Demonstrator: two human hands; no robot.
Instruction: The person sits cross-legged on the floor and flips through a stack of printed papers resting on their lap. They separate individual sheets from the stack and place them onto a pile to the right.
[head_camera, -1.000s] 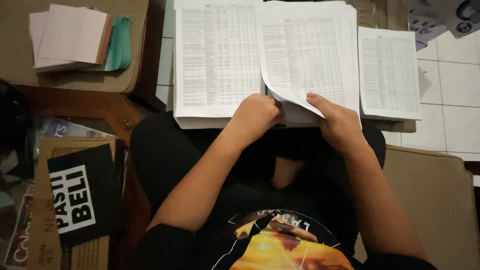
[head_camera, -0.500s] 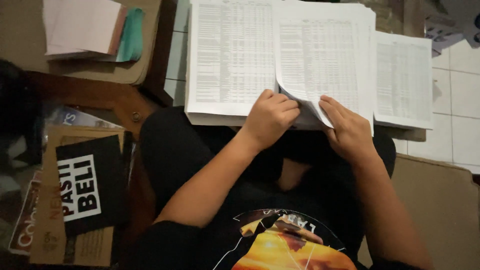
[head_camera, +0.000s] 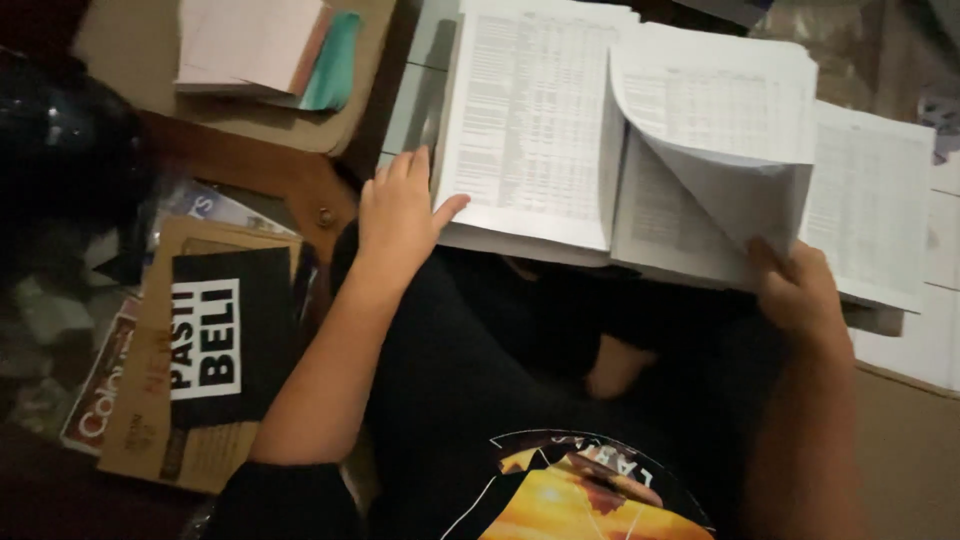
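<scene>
On tiled floor (head_camera: 940, 330) (dim): papers (head_camera: 530, 130)

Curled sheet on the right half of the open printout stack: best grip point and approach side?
Pinch the curled sheet at its lifted lower right corner, coming from the right, where the right hand already has it. That corner stands clear of the stack, so fingers can get under; the upper edge lies flat. The left hand rests at the stack's left edge.

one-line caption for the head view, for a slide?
Seated person's right hand lifts a curled printed sheet while the left hand rests at the paper stack edge.
</scene>
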